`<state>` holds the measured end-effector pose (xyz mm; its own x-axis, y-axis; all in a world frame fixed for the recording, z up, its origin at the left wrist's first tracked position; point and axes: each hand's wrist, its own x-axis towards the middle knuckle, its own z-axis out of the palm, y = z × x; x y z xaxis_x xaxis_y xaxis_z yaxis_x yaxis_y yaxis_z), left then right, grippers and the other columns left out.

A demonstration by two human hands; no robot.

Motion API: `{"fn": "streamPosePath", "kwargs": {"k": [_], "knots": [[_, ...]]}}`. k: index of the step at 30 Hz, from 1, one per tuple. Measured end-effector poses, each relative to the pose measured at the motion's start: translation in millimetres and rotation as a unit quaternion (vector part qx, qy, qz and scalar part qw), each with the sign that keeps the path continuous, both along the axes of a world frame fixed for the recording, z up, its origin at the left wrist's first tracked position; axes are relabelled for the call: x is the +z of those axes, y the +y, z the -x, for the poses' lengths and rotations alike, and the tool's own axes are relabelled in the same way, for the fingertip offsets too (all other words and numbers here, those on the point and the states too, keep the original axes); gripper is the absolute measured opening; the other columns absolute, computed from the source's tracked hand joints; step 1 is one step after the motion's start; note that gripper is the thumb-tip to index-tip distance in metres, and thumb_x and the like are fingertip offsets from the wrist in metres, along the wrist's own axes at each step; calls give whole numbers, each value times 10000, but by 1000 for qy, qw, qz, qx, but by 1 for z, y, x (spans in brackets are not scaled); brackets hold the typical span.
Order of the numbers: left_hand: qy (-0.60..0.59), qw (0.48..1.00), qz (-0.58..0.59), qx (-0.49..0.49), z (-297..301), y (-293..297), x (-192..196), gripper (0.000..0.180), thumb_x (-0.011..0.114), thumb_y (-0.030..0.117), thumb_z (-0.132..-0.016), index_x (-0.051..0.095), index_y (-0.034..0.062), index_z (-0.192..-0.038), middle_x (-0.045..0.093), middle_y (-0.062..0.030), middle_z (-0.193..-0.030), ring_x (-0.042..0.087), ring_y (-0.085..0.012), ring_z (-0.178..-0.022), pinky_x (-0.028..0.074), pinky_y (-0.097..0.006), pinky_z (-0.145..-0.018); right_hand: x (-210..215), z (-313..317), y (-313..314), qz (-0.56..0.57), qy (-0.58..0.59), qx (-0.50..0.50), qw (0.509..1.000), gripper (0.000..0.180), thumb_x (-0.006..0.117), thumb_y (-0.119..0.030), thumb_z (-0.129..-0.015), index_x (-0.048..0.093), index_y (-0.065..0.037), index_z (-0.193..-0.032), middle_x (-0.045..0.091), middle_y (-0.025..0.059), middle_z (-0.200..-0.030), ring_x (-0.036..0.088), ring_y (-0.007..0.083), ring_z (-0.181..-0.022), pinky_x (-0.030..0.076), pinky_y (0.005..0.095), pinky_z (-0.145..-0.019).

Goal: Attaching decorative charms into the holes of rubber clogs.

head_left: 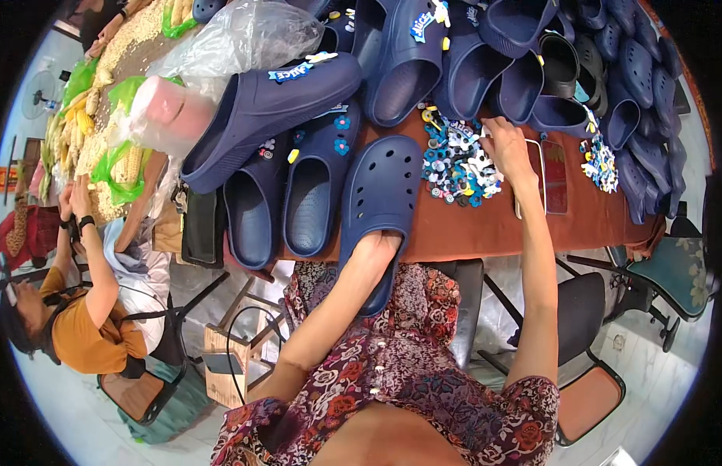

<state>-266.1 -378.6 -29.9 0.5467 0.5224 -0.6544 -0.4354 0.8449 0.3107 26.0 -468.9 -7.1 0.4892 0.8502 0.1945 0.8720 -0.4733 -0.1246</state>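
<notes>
My left hand (pixel 379 247) is pushed into a navy clog (pixel 383 175) with round holes in its upper. The clog's toe points away from me and its heel overhangs the table's near edge. My fingers are hidden inside it. At the right side of a loose pile of small shoe charms (pixel 460 167), in white, blue, black and yellow, my right hand (pixel 507 147) reaches down with its fingers bent and slightly apart. No charm shows clearly in them. Left of the held clog stand two navy clogs (pixel 308 213) with flower and letter charms on their uppers.
Many navy clogs (pixel 636 74) are heaped at the far right. A smaller charm pile (pixel 600 165) lies near them, beyond a clear-cased phone-like object (pixel 556 179). Plastic bags (pixel 237 39) and a pink roll (pixel 171 105) stand back left. Another person (pixel 93 326) sits at left by corn.
</notes>
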Motion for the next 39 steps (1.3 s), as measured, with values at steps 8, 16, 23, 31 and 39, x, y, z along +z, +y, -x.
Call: {"fn": "streamPosePath", "kwargs": {"k": [8, 16, 23, 31, 39], "knots": [[9, 996, -76, -38, -51, 17, 3, 245, 506, 66, -941, 546, 38, -1180, 589, -79, -1138, 569, -174, -1038, 475, -275, -904, 4, 11, -10, -87, 28, -39, 995, 176, 541, -72, -829, 608, -25, -984, 619, 161, -924, 603, 347, -878, 471, 426, -763], [33, 985, -154, -67, -59, 13, 7, 253, 504, 66, -943, 538, 40, -1192, 584, -79, -1146, 567, -170, -1042, 478, -275, -902, 41, 56, -1, -238, 247, -92, 935, 181, 528, -96, -905, 652, -34, -1022, 662, 88, -934, 629, 202, -785, 490, 333, -668], [51, 968, -221, -107, -30, -4, 13, 261, 502, 67, -945, 530, 41, -1203, 580, -78, -1152, 566, -167, -1045, 480, -275, -899, 49, 120, 25, -220, 638, 5, 738, 187, 600, -57, -897, 654, -1, -1067, 665, 44, -956, 601, 77, -838, 486, 223, -743], [72, 942, -294, -145, -14, -4, 18, 269, 500, 67, -947, 522, 43, -1214, 575, -77, -1160, 564, -163, -1049, 483, -274, -897, 53, 133, 29, -184, 540, 12, 821, 138, 678, -87, -842, 689, -26, -966, 683, 27, -902, 606, 66, -790, 470, 210, -687], [90, 909, -360, -191, -4, -4, 22, 279, 498, 67, -949, 514, 45, -1226, 570, -77, -1168, 562, -159, -1052, 486, -274, -894, 58, 129, 30, -121, 525, 14, 842, 134, 685, -90, -813, 688, -11, -921, 662, 14, -788, 573, 43, -682, 451, 207, -609]]}}
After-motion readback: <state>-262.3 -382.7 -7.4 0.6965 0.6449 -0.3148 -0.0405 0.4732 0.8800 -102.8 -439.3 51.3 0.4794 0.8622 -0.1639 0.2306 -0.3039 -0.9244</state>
